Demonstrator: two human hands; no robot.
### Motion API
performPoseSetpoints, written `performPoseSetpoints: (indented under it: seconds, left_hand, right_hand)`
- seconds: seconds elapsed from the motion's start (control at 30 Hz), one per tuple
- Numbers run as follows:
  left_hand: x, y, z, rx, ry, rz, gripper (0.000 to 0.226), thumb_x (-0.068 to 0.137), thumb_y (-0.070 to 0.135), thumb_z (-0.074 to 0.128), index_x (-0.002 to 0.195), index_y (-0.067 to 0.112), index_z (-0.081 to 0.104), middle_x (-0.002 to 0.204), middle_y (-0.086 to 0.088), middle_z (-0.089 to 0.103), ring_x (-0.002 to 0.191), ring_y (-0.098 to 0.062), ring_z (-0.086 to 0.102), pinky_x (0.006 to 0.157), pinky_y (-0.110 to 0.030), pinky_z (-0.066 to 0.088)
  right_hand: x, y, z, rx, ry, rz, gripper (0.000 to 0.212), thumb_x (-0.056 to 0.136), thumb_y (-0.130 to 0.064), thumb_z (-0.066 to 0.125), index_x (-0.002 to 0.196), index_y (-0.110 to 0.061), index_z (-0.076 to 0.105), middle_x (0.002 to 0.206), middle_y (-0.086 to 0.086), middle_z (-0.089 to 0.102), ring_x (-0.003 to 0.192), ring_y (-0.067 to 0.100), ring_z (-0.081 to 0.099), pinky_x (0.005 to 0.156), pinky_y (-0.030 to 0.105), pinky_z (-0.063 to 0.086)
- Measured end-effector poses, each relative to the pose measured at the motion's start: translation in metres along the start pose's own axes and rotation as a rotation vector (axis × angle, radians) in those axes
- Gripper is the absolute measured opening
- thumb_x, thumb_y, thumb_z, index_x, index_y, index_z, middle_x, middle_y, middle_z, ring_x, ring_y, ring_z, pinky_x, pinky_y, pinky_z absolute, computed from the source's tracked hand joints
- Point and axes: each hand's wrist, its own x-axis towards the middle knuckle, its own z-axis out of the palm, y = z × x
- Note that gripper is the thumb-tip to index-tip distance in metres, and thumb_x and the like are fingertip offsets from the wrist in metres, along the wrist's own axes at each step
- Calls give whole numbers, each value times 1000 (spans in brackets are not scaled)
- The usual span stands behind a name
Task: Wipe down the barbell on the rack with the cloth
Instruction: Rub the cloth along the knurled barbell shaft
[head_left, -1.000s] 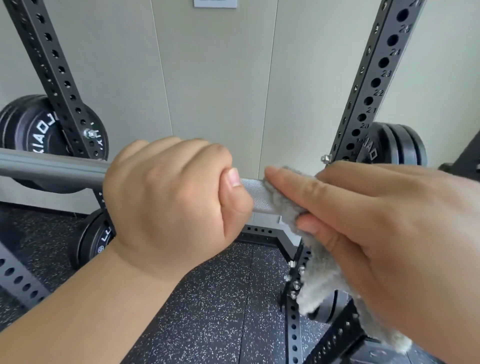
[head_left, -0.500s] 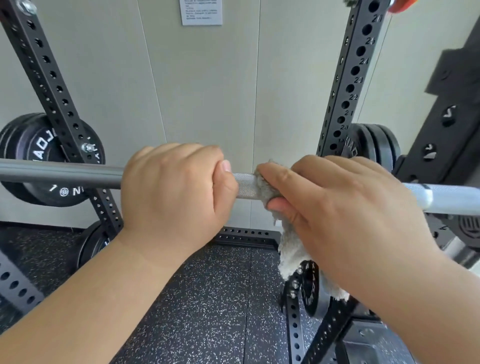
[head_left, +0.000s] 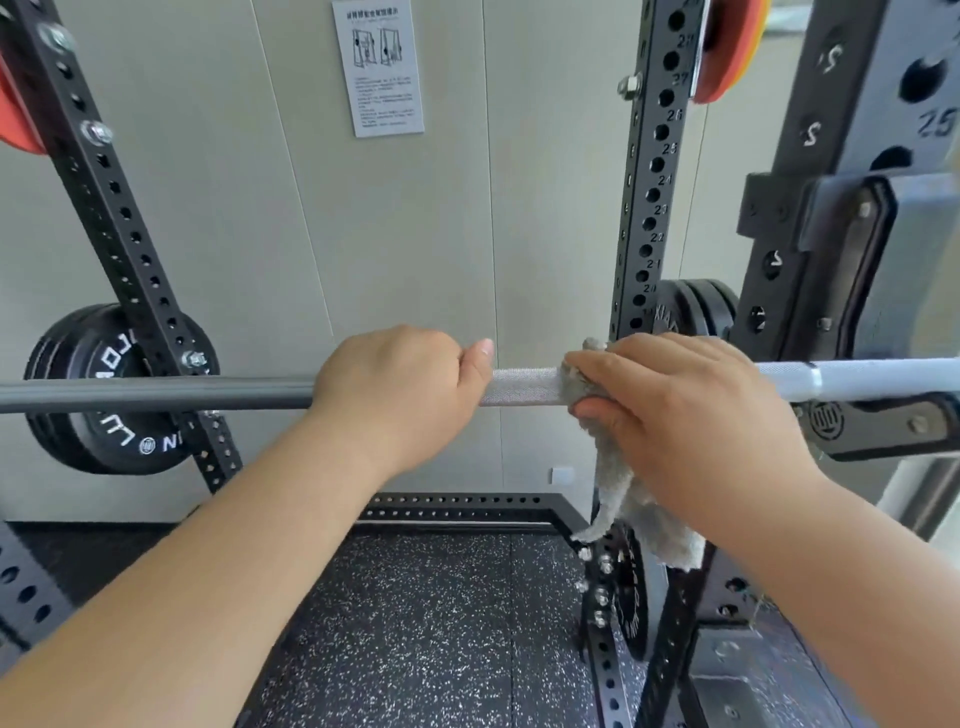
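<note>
Left edge: a black weight plate (head_left: 104, 389) sat on the rack (head_left: 140, 260) behind the barbell (head_left: 522, 385). The bar ran level across the view, dark and smooth on this side.

Left hand (head_left: 397, 395): grip closed overhand round the bar, thumb tip lying along the top and pointing right. I judged its job was to stop the bar rolling, so a firm hold mattered more than its exact place.

Between the hands: a short bare stretch of knurled steel.

Right hand (head_left: 685, 415): grip closed round the bar with the grey cloth (head_left: 621, 499) trapped between palm and steel. The loose end hung below the bar.

Notes for the stroke:
- Squeeze enough to press the pile into the knurling.
- Twist the wrist a little while sliding, so the underside gets touched too.
- Gather the hanging tail so it cannot catch on the bolts (head_left: 602, 597) of the lower rack.

I judged the dark section left of my left hand would need its own pass, and that hand would have to shift for it.

Far right: the bar looked paler, with a black hook (head_left: 883, 431) just beneath it.

Not seen:
- Both bar ends, cut off by the frame.
- The left support.
- My fingers beneath the bar.
- How far the cloth wrapped round the back.

The print on the wall notice (head_left: 379, 67) was too small to read. I could not tell clean steel from dirty.
</note>
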Motion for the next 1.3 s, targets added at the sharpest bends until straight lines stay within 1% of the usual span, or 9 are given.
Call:
performPoseSetpoints:
  seconds: [0.17,0.37,0.47,0.53,0.73,0.9,1.0,1.17,1.3]
  left_hand:
    - [-6,7,8,60,212,-71,50,104,45,20,67,23,45,57,3,36,64,-31,46,59,-33,37]
    - [-14,1,23,46,449,25,51,96,39,29,53,19,51,51,-4,56,47,-24,30,51,-22,12]
    - [-14,0,27,43,496,35,42,95,37,32,56,23,39,50,-3,55,45,-25,31,52,-24,19]
    - [-14,0,28,26,519,42,41,94,37,34,56,24,40,51,-3,56,43,-28,41,53,-26,23]
    - [-18,-5,35,10,557,82,43,96,37,41,58,18,48,54,-2,53,51,-32,52,53,-32,32]
    - [-18,-8,38,14,594,120,42,97,37,44,61,17,50,55,-1,51,51,-31,49,54,-34,32]
    - [-19,-4,36,8,580,90,41,96,35,43,60,17,47,53,-1,49,50,-30,46,56,-33,28]
    - [-24,0,27,-39,521,57,39,97,36,36,62,20,36,54,6,36,51,-28,36,57,-33,25]
    - [-21,5,17,-9,357,-35,45,96,42,29,59,17,37,51,3,40,53,-32,45,54,-33,26]
  right_hand:
    - [23,-27,16,-23,4,-110,31,98,-44,60,124,-30,69,96,-13,70,77,20,67,68,37,52]
    - [7,-8,5,32,39,-143,36,91,-28,70,127,-23,69,99,-7,75,79,26,68,72,40,56]
    - [9,-8,-3,-3,8,-102,33,97,-39,51,122,-27,68,93,-10,72,75,25,66,70,40,54]
    - [17,-19,4,-35,-29,-104,29,96,-41,57,121,-30,66,92,-11,71,74,23,66,69,36,51]
    - [9,-20,11,-25,-34,-144,50,81,-37,81,126,-23,64,102,-9,73,82,23,67,76,37,52]
    - [2,2,2,-89,61,-83,30,99,-43,48,110,-23,67,90,-8,71,72,23,64,70,38,51]
    - [9,-19,13,-134,61,-68,28,99,-39,46,105,-20,67,86,-6,68,69,24,62,68,39,50]
    - [-7,-6,8,-145,56,-143,31,98,-24,63,128,-18,61,105,-4,70,88,26,66,83,42,51]
    - [-9,3,9,-176,13,-60,45,79,-23,82,120,-20,62,94,-8,66,81,24,64,81,40,50]
